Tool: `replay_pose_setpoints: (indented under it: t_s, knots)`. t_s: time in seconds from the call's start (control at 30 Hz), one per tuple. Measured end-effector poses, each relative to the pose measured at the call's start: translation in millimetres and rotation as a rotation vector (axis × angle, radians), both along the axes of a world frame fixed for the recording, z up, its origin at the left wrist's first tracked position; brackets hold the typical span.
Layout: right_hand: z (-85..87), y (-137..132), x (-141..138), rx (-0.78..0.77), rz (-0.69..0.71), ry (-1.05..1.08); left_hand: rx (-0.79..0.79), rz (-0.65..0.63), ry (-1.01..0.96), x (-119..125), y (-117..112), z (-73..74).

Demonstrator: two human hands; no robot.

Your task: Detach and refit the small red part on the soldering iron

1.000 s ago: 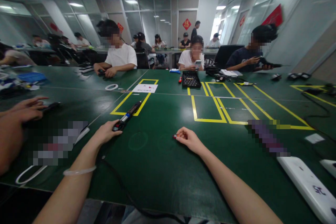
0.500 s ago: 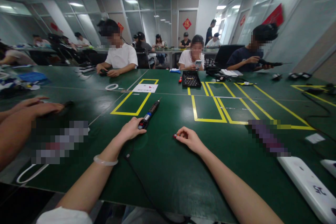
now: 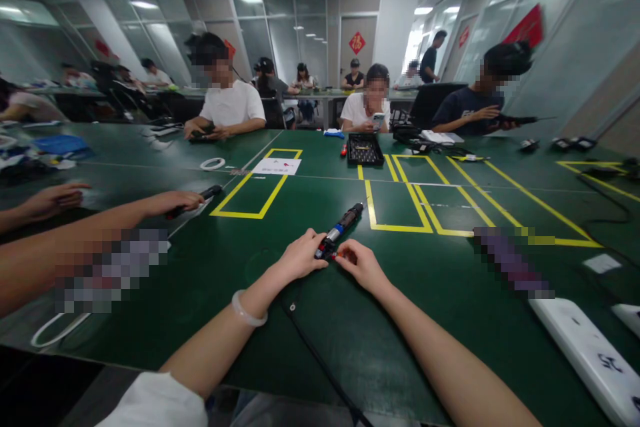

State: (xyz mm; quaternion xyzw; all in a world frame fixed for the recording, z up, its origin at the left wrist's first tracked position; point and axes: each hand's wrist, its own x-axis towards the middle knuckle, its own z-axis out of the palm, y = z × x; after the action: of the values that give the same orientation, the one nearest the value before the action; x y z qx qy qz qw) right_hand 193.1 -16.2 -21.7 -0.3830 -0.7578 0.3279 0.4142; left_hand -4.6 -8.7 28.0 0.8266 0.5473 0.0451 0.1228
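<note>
My left hand (image 3: pixel 304 255) is closed around the rear of a corded electric screwdriver (image 3: pixel 342 227). The screwdriver is black with a silver and blue band, and its tip points forward and right. Its black cable (image 3: pixel 320 358) runs back toward the table's near edge. At the tool's rear end, my right hand (image 3: pixel 364 265) pinches a small red part (image 3: pixel 336 255). Fingers mostly hide that part, and I cannot tell whether it touches the tool. Both hands are over the green table (image 3: pixel 280 340).
At left, a neighbour's hand (image 3: pixel 180 201) holds a dark tool (image 3: pixel 212 191). Yellow tape outlines (image 3: pixel 400 229) mark the table, with a printed sheet (image 3: pixel 277 166) on the left one. A black bit tray (image 3: pixel 365 149) lies at the back. A white power strip (image 3: pixel 585 353) stands right.
My left hand has carried the electric screwdriver to the right, bringing its rear end up to my right hand. The right hand has barely moved. The neighbour's hand has moved forward and right.
</note>
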Motion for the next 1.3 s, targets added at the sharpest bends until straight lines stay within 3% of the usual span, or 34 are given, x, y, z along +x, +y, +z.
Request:
replay_pose_setpoints:
  t_s: [0.17,0.37,0.73,1.07,1.3]
  knots:
    - [-3.1,-1,-2,0.147,-0.015,-0.193,0.003,-0.052,-0.034,9,-6,-2.8]
    - [-0.7,-5,3,0.196,0.026,-0.321,0.014,-0.066,-0.033,11,-10,-4.5]
    - [-0.7,3,9,0.234,0.078,-0.298,0.019,-0.070,0.032,20,-12,-7.5]
    - [-6.5,3,11,0.208,0.031,-0.297,0.191,0.011,0.128,38,-18,-25.6]
    - [2.0,-3,13,0.152,0.012,-0.193,0.160,0.055,0.141,38,-19,-18.0]
